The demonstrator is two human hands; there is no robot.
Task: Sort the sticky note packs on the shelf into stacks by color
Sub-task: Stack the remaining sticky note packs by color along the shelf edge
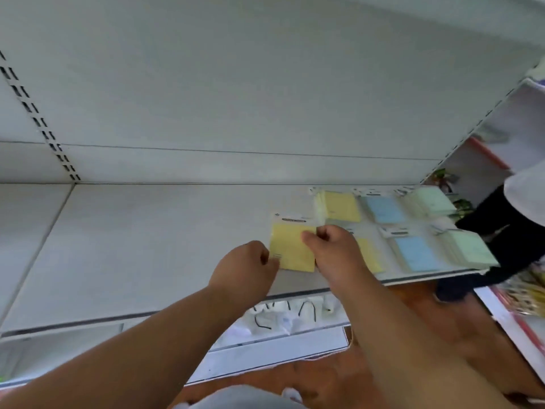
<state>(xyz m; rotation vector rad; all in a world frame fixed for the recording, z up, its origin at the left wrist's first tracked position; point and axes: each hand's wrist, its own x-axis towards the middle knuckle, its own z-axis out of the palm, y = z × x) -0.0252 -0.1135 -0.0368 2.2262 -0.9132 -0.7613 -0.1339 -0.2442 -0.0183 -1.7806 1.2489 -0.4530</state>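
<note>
A yellow sticky note pack [292,249] with a white header lies on the white shelf [147,246]. My right hand [333,249] pinches its right edge and my left hand [247,265] pinches its lower left corner. Behind sits a yellow stack [339,206]; another yellow pack [370,255] shows partly behind my right hand. To the right are a back blue stack [385,209] and a front blue stack [414,255], then a back green stack [430,202] and a front green stack [469,249].
The shelf's back panel [236,98] has slotted uprights at left. A lower shelf [280,317] holds white packets. A person in dark trousers [501,231] stands at the right end of the shelf. A wooden floor [427,320] lies below.
</note>
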